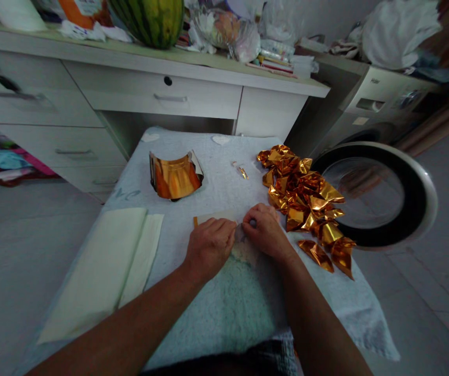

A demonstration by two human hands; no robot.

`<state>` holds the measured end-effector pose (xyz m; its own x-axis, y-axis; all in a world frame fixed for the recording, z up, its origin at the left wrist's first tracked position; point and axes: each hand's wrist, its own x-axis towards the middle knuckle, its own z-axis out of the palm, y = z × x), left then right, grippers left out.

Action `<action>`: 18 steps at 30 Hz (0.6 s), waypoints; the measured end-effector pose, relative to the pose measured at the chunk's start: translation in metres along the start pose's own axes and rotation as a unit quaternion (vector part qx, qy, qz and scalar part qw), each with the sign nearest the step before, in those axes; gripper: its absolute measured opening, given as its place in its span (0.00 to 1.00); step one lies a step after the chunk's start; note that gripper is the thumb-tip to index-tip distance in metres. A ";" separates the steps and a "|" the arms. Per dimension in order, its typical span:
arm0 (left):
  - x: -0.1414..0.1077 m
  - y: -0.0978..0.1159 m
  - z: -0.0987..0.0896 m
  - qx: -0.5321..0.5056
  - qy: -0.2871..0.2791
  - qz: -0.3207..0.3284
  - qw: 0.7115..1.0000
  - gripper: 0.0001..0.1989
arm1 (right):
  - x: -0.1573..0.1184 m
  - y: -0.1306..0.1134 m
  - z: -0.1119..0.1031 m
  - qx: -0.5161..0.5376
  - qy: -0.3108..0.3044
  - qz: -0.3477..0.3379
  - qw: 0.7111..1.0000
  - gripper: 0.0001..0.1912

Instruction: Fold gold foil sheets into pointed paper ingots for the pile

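Near the middle of the cloth-covered table (224, 297), my left hand (211, 245) and my right hand (264, 230) are close together with their fingers closed in pinches. A pale sheet of paper (212, 215) with a gold strip at its left end lies under and behind my fingers, and both hands grip its near side. To the right of my right hand is a pile of folded shiny gold foil pieces (306, 193). A curved stack of gold foil sheets (177, 177) sits behind my left hand. Small gold scraps (242, 173) lie behind the paper.
Large pale yellow sheets (99, 266) lie on the table's left side. Behind stands a white desk (196, 96) with drawers, holding a watermelon (149, 21) and plastic bags (224, 31). At the right, a washing machine's round door (377, 193) hangs open beside the table.
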<state>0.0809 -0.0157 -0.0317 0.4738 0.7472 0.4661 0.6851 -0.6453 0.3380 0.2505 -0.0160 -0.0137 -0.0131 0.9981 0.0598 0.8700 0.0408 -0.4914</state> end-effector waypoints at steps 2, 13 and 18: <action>-0.001 0.000 0.001 -0.002 0.005 0.001 1.000 0.07 | 0.001 -0.001 0.001 -0.009 0.006 0.009 1.000 0.06; -0.004 0.002 0.000 0.001 -0.003 -0.001 1.000 0.06 | 0.009 0.001 0.010 -0.019 0.105 0.037 0.994 0.06; -0.006 0.004 -0.002 -0.007 -0.028 0.012 1.000 0.05 | 0.015 0.004 0.006 0.099 0.113 0.015 0.988 0.06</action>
<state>0.0795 -0.0231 -0.0321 0.5211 0.7385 0.4278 0.6650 -0.6655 0.3388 0.2506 -0.0008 -0.0199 0.1422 0.9640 0.2247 0.7545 0.0414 -0.6549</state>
